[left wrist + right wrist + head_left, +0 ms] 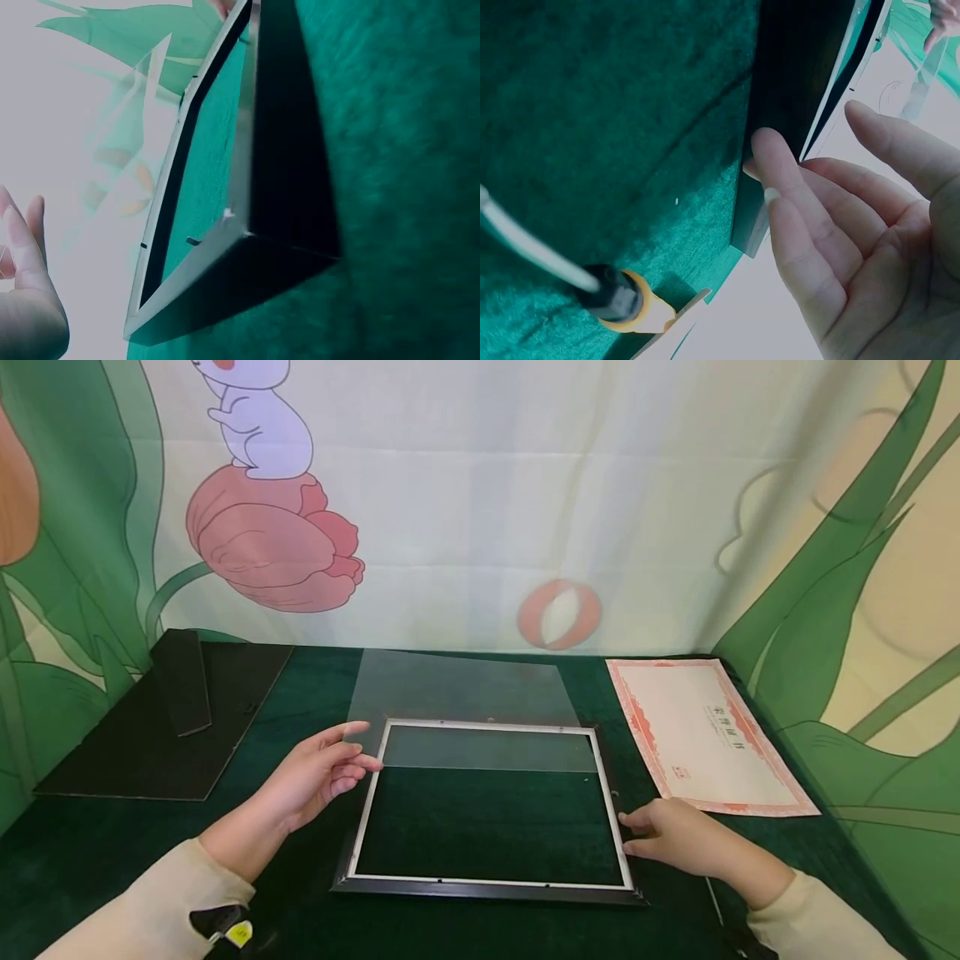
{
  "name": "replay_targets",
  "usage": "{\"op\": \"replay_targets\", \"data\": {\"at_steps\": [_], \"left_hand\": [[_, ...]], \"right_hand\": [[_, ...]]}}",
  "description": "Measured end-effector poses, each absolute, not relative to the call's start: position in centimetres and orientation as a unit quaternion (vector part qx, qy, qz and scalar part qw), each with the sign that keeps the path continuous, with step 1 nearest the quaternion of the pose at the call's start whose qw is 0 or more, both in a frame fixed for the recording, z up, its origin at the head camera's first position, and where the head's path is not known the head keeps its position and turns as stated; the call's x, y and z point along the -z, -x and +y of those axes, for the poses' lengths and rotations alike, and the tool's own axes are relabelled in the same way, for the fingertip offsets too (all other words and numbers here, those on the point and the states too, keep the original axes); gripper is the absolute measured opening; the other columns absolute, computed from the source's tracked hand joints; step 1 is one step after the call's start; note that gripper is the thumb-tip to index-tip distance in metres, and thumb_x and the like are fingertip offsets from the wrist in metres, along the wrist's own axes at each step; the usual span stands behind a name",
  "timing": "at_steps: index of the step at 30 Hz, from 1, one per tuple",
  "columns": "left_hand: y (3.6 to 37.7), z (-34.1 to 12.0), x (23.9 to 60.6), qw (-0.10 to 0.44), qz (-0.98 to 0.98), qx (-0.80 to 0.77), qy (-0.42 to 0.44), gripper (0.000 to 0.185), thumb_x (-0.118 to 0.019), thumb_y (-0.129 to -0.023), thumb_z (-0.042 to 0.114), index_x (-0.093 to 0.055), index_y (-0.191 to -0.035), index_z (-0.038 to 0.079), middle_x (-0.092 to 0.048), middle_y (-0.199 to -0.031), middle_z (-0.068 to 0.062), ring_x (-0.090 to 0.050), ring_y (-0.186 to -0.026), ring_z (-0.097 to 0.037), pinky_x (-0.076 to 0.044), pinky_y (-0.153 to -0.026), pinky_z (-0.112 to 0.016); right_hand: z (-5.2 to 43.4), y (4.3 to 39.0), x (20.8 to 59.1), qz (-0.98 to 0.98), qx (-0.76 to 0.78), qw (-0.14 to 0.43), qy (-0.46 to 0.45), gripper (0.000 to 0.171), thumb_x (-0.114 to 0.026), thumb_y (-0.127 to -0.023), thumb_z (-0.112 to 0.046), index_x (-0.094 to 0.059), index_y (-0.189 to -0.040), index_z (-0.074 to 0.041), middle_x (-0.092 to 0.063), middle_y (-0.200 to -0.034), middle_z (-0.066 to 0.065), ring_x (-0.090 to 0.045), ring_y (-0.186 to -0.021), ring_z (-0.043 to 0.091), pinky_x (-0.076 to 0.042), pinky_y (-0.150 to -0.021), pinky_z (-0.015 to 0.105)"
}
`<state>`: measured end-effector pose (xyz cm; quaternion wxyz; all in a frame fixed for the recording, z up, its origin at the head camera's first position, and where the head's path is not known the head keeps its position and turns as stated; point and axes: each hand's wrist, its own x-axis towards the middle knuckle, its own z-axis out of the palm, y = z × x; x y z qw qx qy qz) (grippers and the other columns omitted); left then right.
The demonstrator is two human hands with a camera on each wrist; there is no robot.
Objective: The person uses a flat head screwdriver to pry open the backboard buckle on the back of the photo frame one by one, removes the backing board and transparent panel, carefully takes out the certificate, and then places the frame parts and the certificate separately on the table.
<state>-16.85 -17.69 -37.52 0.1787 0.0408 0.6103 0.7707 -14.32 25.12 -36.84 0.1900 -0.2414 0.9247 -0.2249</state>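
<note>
A black picture frame (491, 892) with a pale inner edge lies on the dark green cloth. A clear sheet (465, 689) overlaps its far half in the head view, and looks raised in the left wrist view. My left hand (318, 777) holds this sheet by its left edge, fingertips over the frame's left side. On the opposite side my right hand (671, 835) touches the frame's outer edge. Its fingers (791, 169) extend along the black side in the right wrist view, with the thumb held apart.
A black backing board (120, 735) with a stand leg (183, 681) lies at the left. A red-bordered certificate (697, 735) lies at the right. Behind the table hangs a printed curtain (465, 527). A cable (532, 244) with a yellow-and-black connector is near my right wrist.
</note>
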Motion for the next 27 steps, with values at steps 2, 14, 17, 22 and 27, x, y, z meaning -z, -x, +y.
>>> {"op": "replay_targets", "data": {"at_steps": [2,14,17,22,27], "left_hand": [[17.6,-17.3,37.6,0.175,0.616,-0.767,-0.037,0.045,-0.040,-0.090,0.012,-0.024,-0.132,0.008,-0.063,-0.087,-0.009,-0.059,-0.067,-0.009,-0.046,-0.066,-0.020],[20.3,-16.2,38.7,0.174,0.630,-0.756,-0.011,0.045,-0.038,-0.090,0.011,-0.023,-0.133,0.006,-0.062,-0.089,-0.009,-0.060,-0.074,-0.011,-0.045,-0.068,-0.020],[20.8,-15.9,38.8,0.177,0.632,-0.754,-0.008,0.045,-0.038,-0.090,0.011,-0.023,-0.133,0.007,-0.062,-0.090,-0.009,-0.060,-0.078,-0.014,-0.045,-0.070,-0.021],[21.8,-15.7,38.9,0.184,0.640,-0.746,0.007,0.046,-0.037,-0.091,0.012,-0.021,-0.133,0.006,-0.062,-0.090,-0.008,-0.059,-0.083,-0.016,-0.045,-0.071,-0.022],[22.6,-15.7,39.0,0.183,0.644,-0.742,0.027,0.048,-0.036,-0.092,0.015,-0.018,-0.134,0.005,-0.062,-0.093,-0.009,-0.059,-0.086,-0.016,-0.044,-0.073,-0.023]], "right_hand": [[25.0,14.4,36.9,0.923,0.227,0.190,0.244,0.034,-0.062,-0.076,-0.018,-0.060,-0.101,0.005,-0.058,-0.101,0.018,-0.053,-0.066,0.005,-0.040,-0.049,0.021],[24.9,14.4,37.0,0.924,0.229,0.190,0.241,0.029,-0.062,-0.076,-0.018,-0.063,-0.096,0.003,-0.060,-0.097,0.017,-0.048,-0.054,0.003,-0.039,-0.045,0.021],[24.9,14.4,36.9,0.923,0.233,0.195,0.236,0.031,-0.062,-0.076,-0.019,-0.062,-0.097,0.004,-0.060,-0.096,0.017,-0.049,-0.055,0.004,-0.040,-0.045,0.021],[24.9,14.4,36.9,0.923,0.236,0.200,0.229,0.032,-0.062,-0.076,-0.019,-0.062,-0.097,0.005,-0.060,-0.096,0.018,-0.053,-0.059,0.005,-0.042,-0.048,0.021],[24.9,14.4,37.0,0.925,0.231,0.193,0.231,0.031,-0.062,-0.076,-0.019,-0.063,-0.096,0.004,-0.060,-0.096,0.017,-0.050,-0.054,0.005,-0.040,-0.045,0.021]]}}
